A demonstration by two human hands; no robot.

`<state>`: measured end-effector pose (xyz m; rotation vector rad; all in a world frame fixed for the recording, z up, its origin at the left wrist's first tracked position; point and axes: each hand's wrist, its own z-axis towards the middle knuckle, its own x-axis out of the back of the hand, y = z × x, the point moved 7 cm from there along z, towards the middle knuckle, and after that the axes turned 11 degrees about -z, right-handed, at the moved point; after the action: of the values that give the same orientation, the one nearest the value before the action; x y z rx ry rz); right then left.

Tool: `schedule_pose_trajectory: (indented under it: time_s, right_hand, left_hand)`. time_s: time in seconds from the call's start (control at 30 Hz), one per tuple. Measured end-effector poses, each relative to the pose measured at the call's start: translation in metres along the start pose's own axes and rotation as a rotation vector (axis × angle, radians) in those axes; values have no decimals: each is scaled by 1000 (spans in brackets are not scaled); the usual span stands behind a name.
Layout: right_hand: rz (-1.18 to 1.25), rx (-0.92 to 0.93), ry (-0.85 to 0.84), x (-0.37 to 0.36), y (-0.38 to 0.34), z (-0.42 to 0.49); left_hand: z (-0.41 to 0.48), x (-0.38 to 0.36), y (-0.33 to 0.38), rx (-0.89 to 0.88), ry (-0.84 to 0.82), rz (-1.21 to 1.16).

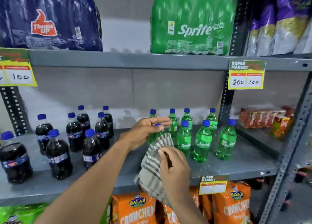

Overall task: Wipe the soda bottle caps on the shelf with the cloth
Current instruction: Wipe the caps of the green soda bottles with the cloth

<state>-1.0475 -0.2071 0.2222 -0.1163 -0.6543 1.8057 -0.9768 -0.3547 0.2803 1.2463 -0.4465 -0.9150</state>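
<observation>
Several green Sprite bottles (202,142) with blue caps stand on the grey middle shelf (236,164), right of centre. Several dark cola bottles (58,156) with blue caps stand on its left half. My left hand (145,131) reaches over the nearest green bottle, fingers spread around its neck just under the blue cap (158,125). Whether the hand touches the bottle is unclear. My right hand (173,166) is lower, in front of the shelf edge, and pinches a grey and white checked cloth (152,166) that hangs down from it.
Shrink-wrapped packs, dark blue Thums Up (49,17) and green Sprite (192,21), sit on the shelf above. Yellow price tags (246,75) hang from the shelf edges. Orange snack bags (140,210) fill the shelf below. Red cartons (263,117) lie at the right, beside a grey upright post (292,147).
</observation>
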Motion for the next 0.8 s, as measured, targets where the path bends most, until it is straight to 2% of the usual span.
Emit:
schedule_pose_trajectory:
  time_s: [0.23,0.53,0.63,0.8]
  right_hand:
    - [-15,80,-19,-24,-4,8]
    - [43,-62,-193,-25,29,-17]
    - [101,-75,-188,-21,23,-6]
    - [5,38,-114,-22,9,11]
  left_hand:
    - [-5,4,0,-10,59,-132]
    - [-9,7,5,-45,93,-72]
    - [-6,0,5,-33,65,-37]
    - [-5,-5,3,-15,29,-23]
